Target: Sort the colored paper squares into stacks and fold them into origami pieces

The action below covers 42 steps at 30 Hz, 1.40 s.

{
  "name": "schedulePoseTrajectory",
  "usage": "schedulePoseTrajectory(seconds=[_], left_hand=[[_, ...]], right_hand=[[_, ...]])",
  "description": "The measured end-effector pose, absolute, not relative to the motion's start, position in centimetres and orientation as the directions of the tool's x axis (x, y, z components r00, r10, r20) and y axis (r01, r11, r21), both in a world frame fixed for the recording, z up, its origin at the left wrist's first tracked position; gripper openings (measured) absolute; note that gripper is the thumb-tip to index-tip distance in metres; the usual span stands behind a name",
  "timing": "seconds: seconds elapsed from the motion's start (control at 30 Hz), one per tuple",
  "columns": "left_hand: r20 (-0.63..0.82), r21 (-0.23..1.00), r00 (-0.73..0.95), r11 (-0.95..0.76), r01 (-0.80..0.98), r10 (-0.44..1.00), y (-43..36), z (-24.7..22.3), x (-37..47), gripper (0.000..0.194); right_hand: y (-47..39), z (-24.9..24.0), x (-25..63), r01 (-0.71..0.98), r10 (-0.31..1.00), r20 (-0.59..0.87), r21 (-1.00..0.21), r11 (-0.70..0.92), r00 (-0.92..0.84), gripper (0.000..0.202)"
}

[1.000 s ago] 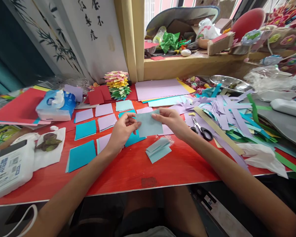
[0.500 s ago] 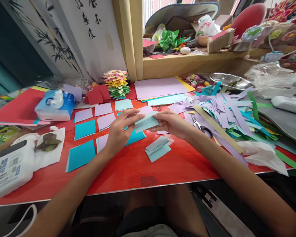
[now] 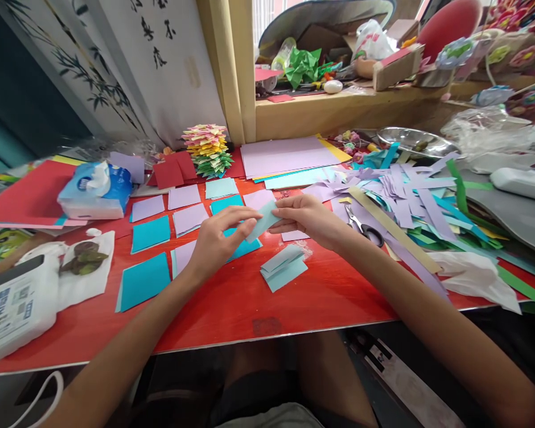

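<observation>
A pale blue paper piece (image 3: 263, 221) is held above the red table between my two hands. My left hand (image 3: 223, 238) grips its left side, with the thumb apart from the fingers at the front. On the right edge, my right hand (image 3: 305, 219) pinches it between thumb and fingers. Below them lies a folded pale blue paper (image 3: 284, 267), its flap raised a little. Behind and left of my hands, stacks of square paper stand in rows, among them a teal stack (image 3: 146, 280) and a lilac stack (image 3: 190, 219).
Black-handled scissors (image 3: 364, 227) lie right of my hands, beside a heap of paper strips (image 3: 405, 199). A blue tissue pack (image 3: 96, 190), a folded-paper tower (image 3: 207, 151) and large lilac sheets (image 3: 289, 157) sit farther back. A metal bowl (image 3: 417, 142) stands at the back right.
The pale blue paper has turned and tilted between my hands, now showing a narrower face. My hands have shifted slightly; the folded paper on the table stays put.
</observation>
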<state>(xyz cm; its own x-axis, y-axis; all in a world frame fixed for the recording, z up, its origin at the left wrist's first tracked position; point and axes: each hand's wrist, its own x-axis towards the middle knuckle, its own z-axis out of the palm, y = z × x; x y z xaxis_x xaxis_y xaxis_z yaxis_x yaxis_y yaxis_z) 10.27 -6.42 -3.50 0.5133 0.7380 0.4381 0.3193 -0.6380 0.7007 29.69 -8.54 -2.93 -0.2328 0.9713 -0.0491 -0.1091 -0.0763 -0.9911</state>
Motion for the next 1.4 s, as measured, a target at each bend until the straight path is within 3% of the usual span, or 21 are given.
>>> schedulePoseTrajectory(seconds=[0.33,0.8,1.17,1.4], left_hand=[[0.314,0.86,0.42,-0.442,0.254,0.852,-6.0,-4.0,10.7,0.022],[0.281,0.888,0.42,-0.4,0.227,0.863,-5.9,-4.1,10.7,0.021],[0.175,0.9,0.46,-0.331,0.285,0.871,-6.1,-4.1,10.9,0.027],[0.187,0.909,0.435,-0.323,0.263,0.881,-6.1,-4.3,11.1,0.024]], right_hand=[[-8.6,-2.9,29.7,-0.158,0.955,-0.055,-0.982,-0.106,-0.292,0.019],[-8.6,-2.8,29.6,-0.139,0.957,-0.06,-0.985,-0.103,-0.283,0.017],[-8.9,-3.5,28.6,0.058,0.954,-0.084,-0.996,-0.07,-0.289,0.008],[-9.0,-4.3,28.3,0.219,0.958,0.0,-0.974,0.066,-0.288,0.011]])
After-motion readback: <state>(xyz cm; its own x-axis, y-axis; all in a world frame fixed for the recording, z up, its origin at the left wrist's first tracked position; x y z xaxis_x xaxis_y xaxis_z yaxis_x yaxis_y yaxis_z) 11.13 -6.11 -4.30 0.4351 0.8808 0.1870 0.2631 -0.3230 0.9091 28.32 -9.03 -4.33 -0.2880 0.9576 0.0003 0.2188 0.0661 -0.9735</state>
